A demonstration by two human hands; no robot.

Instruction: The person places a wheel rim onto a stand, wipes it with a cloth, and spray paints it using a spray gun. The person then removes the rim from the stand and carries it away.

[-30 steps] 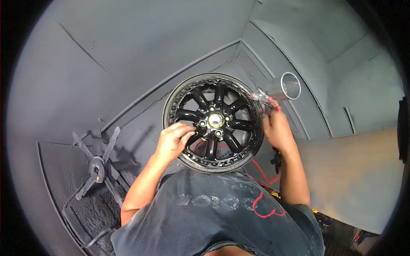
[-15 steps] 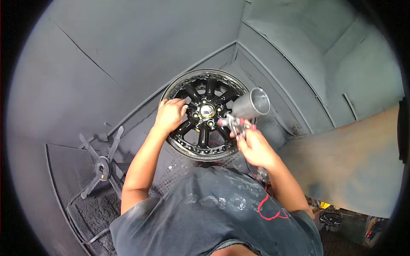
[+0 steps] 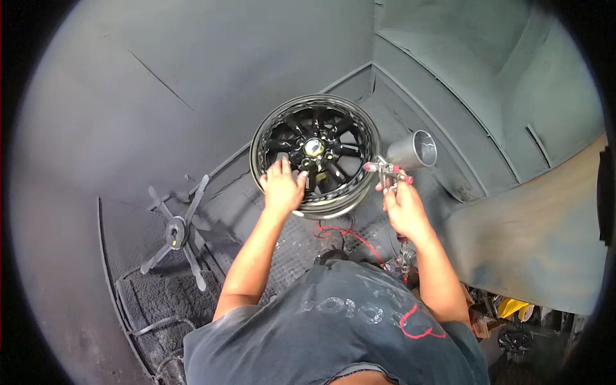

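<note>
A glossy black multi-spoke wheel (image 3: 350, 149) with a bright centre cap faces up in front of me, tilted so its lower outer side shows. My left hand (image 3: 282, 186) lies over the wheel's lower left edge, fingers apart, reaching onto the spokes; a small grey patch shows at its fingertips. To the right of the rim, my right hand (image 3: 403, 208) is wrapped round a spray gun (image 3: 388, 172) with red knobs. The gun's silver cup (image 3: 410, 151) points up and to the right, and its nozzle end is near the rim.
A grey cross-shaped stand (image 3: 176, 232) is at the left, over a rough dark mat (image 3: 151, 298). Grey walls (image 3: 256, 58) rise behind. A red hose (image 3: 353, 234) runs below the wheel. A tan curved panel (image 3: 526, 231) stands at the right, with clutter beneath.
The spray gun crossed over the wheel's right side and is now back beyond the rim. The wheel has tilted, and my left hand has moved to its lower left edge.
</note>
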